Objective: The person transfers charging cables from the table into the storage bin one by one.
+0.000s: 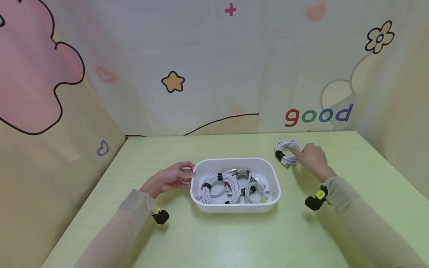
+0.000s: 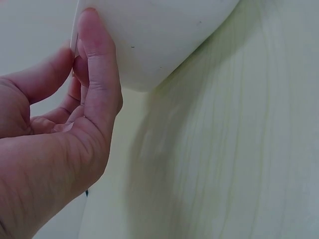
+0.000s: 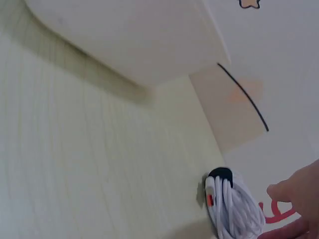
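Note:
A white plastic tub (image 1: 234,208) sits on the table, holding several coiled white cables (image 1: 219,176) with black ties. My left hand (image 1: 172,178) pinches the tub's left rim between thumb and fingers, seen close up along the tub's outer wall (image 2: 154,35) in the left wrist view. To the right and behind the tub, another coiled white cable (image 1: 291,159) with a black tie lies on the table. Extended fingers of my right hand (image 1: 313,158) reach its right side. In the right wrist view, the thumb is apart from this coil (image 3: 237,214); the other fingertips are partly out of frame.
The pale green table (image 1: 214,242) meets a printed cloth backdrop (image 1: 214,104) along its back edge. Cloth also rises at the left and right. Black wrist cameras (image 1: 161,217) hang beneath both sleeves.

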Available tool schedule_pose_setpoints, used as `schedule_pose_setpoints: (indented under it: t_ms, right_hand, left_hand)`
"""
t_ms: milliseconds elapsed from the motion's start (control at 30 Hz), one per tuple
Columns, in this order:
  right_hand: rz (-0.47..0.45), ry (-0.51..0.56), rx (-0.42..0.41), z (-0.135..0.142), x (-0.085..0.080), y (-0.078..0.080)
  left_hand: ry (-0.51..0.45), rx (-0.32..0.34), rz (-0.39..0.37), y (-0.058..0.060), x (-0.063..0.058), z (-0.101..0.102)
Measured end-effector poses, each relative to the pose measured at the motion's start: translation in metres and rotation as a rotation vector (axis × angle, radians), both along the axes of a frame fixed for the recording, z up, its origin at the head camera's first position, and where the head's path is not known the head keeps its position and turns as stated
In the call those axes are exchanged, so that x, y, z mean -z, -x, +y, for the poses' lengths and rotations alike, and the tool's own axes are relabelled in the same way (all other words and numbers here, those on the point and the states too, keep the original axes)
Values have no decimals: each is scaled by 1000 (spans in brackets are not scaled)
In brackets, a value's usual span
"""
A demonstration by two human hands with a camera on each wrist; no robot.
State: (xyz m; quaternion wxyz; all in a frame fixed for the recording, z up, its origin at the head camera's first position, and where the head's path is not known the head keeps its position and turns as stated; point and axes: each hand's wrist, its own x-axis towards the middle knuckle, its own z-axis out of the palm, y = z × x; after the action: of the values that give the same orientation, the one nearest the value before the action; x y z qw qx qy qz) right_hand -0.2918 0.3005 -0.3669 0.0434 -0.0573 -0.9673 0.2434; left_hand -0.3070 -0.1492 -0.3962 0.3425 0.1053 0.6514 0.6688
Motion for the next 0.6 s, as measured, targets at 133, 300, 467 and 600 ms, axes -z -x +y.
schedule_pose_setpoints:
  t_ms: [133, 300, 467, 600]
  right_hand:
    - [-148, -34, 19, 13, 7, 2]
    - [-184, -36, 29, 19, 15, 6]
    - [-157, -26, 32, 20, 19, 8]
    - [-115, 3, 17, 22, 21, 8]
  left_hand:
    - [-4, 3, -2, 1, 0, 1]
    - [1, -2, -4, 1, 1, 0]
    - [8, -12, -16, 1, 1, 0]
    - [14, -20, -15, 1, 2, 0]
